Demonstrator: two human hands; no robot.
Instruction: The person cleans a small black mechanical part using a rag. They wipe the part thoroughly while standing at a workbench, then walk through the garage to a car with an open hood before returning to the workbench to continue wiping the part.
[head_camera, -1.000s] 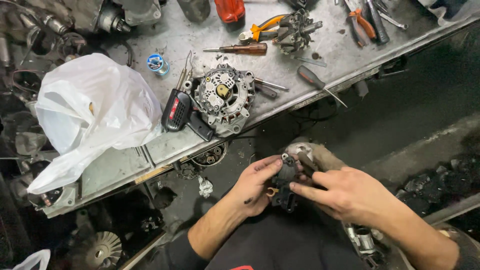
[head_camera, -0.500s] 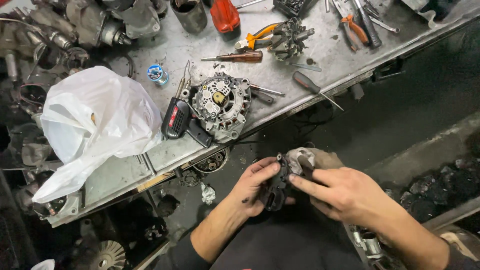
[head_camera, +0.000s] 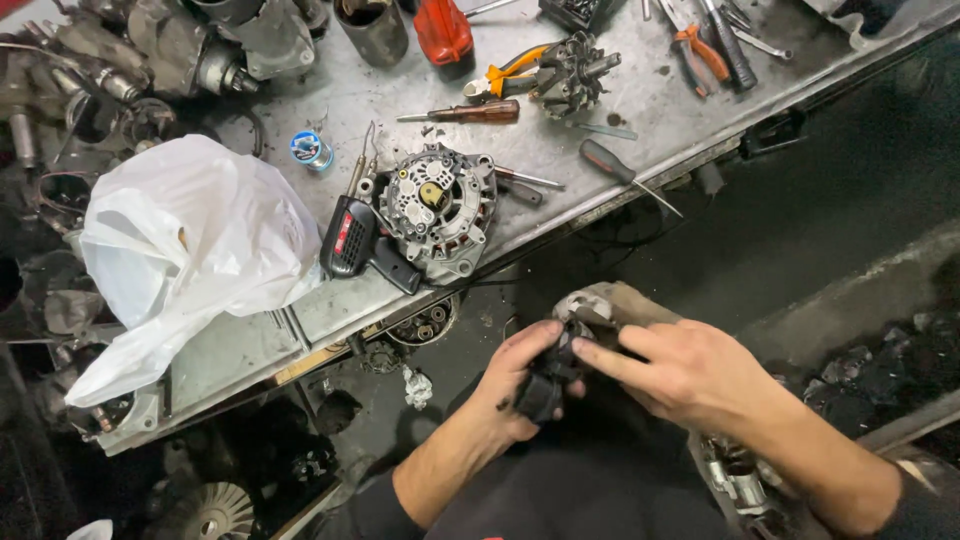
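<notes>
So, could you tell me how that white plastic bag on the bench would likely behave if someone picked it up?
The white plastic bag looks thin and crumpled, so it would probably be floppy and sag. It bulges as if something is inside, so it may weigh more than it appears. Its tail droops over the metal bench edge, so a push might slide it off.

Both forearms are bare from wrist to near the elbow. The left hand (head_camera: 515, 385) and the right hand (head_camera: 690, 375) wear no gloves, rings or watch, and their fingers show dark, greasy smudges. At six o'clock in the view, dark sleeves are pushed up at the elbows, part of a black top with a small red mark.
</notes>
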